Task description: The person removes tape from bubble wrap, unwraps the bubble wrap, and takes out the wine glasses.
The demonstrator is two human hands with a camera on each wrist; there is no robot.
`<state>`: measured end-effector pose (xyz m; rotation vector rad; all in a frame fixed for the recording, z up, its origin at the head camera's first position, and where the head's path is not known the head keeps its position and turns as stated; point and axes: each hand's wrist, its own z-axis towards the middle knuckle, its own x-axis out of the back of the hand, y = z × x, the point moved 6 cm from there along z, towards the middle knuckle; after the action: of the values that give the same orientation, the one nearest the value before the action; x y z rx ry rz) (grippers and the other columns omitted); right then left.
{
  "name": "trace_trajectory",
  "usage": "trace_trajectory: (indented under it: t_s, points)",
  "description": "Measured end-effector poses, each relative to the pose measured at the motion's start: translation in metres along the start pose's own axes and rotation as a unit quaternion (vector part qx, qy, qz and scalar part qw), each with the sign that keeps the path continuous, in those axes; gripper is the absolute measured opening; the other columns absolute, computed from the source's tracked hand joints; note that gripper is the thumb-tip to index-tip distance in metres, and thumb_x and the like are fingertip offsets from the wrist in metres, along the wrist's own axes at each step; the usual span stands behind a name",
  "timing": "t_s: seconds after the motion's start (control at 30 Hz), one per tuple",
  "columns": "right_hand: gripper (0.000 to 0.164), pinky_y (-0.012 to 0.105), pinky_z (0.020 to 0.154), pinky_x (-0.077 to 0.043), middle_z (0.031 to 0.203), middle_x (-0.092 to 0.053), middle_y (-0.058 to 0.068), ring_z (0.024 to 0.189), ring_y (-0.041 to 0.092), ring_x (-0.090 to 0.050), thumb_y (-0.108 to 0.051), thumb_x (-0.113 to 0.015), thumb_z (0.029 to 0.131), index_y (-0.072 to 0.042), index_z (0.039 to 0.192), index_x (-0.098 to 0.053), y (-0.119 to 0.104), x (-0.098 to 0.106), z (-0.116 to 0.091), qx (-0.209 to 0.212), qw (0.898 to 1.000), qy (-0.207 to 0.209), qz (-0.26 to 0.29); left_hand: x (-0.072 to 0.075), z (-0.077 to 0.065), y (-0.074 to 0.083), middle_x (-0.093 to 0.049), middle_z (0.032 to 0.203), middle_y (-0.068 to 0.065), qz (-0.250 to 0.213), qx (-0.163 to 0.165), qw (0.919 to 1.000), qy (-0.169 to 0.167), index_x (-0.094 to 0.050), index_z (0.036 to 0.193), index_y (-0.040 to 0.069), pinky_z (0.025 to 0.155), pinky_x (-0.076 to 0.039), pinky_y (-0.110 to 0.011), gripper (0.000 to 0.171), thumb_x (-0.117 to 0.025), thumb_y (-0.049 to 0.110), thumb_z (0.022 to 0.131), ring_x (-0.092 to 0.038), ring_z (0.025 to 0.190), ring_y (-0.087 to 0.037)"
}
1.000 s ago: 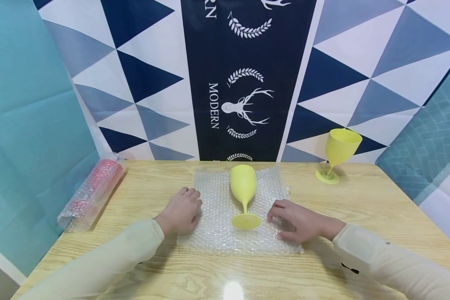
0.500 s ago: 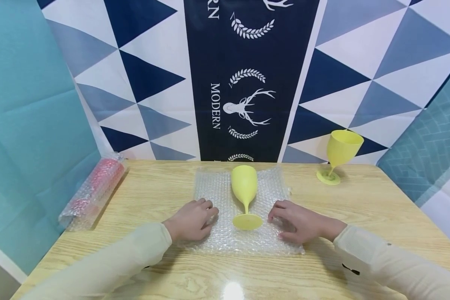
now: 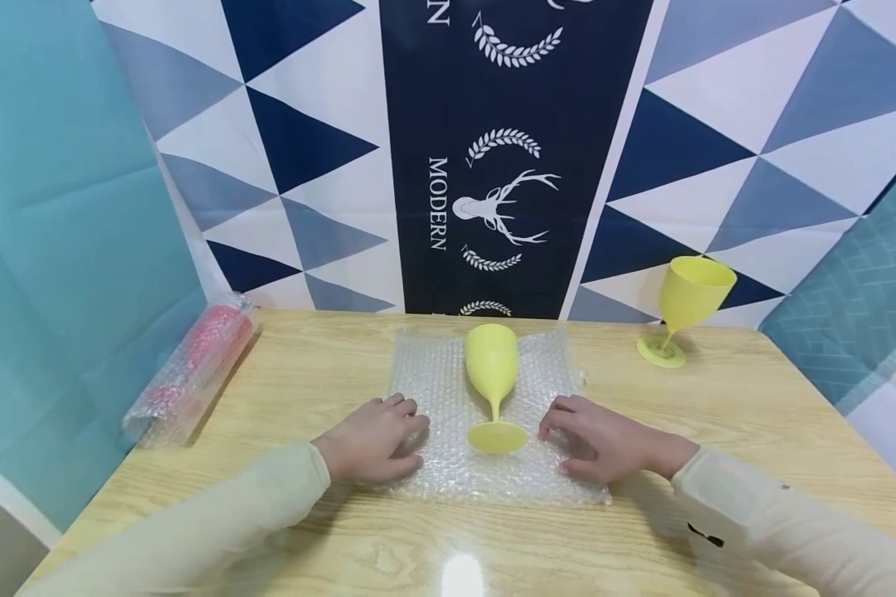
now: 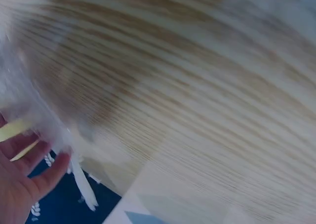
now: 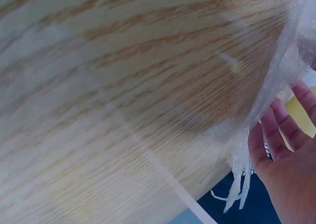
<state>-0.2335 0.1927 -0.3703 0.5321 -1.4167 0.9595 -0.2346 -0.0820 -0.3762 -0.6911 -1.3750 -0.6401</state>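
Note:
A yellow plastic goblet (image 3: 491, 361) lies on its side across a sheet of bubble wrap (image 3: 455, 473), its bowl toward the back and its round foot toward the front. To its left, my left hand (image 3: 377, 439) rests on the sheet's left part with loosely bent fingers. On the other side my right hand (image 3: 597, 439) touches the wrap, fingers spread and relaxed. Both hands stay apart from the goblet. In the right wrist view, fingertips (image 5: 276, 105) meet the wrap's edge (image 5: 269, 85); the left wrist view shows fingers (image 4: 49, 174) at the opposite edge.
Another yellow goblet (image 3: 694, 290) stands upright at the back right of the wooden table (image 3: 328, 539). A pink-red object wrapped in bubble wrap (image 3: 194, 365) lies at the back left. A patterned cloth (image 3: 321, 166) hangs behind the table.
My left hand has slid right from the sheet's left edge onto the wrap, then drawn back slightly. The right hand holds its place. The head view has shifted a little.

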Motion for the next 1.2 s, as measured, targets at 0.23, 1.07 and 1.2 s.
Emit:
trace_trajectory:
  t_s: [0.23,1.07,1.2]
  points:
    - [0.037,0.029,0.085,-0.049,0.106,-0.058,-0.005,0.097,0.008,-0.050,-0.022,-0.077,0.079,-0.018,0.113,-0.062,0.002,-0.001,0.001,-0.007,1.000,-0.003,-0.006,0.000,-0.006,-0.007,-0.063,0.105,-0.004,-0.046,-0.023,0.9983,0.027,-0.061,0.118,0.013,0.085,-0.053,-0.033,0.044,-0.059,0.044,0.088,-0.056,0.096,-0.017]
    - [0.036,0.033,0.086,-0.051,0.108,-0.059,-0.002,0.097,0.010,-0.053,-0.020,-0.075,0.081,-0.015,0.114,-0.062,-0.008,0.010,0.003,-0.021,0.999,-0.033,-0.002,0.003,0.001,-0.006,-0.058,0.101,0.000,-0.057,0.001,0.9983,-0.011,-0.060,0.118,0.015,0.078,-0.049,-0.030,0.046,-0.061,0.046,0.083,-0.049,0.089,-0.014]
    - [0.038,0.036,0.090,-0.052,0.112,-0.061,-0.001,0.101,0.013,-0.057,-0.019,-0.074,0.081,-0.014,0.117,-0.061,-0.011,0.009,-0.001,-0.014,0.999,-0.033,-0.003,0.001,0.001,-0.006,-0.060,0.107,-0.001,-0.072,0.001,0.9972,-0.017,-0.060,0.122,0.015,0.083,-0.050,-0.033,0.050,-0.061,0.045,0.082,-0.052,0.094,-0.016]
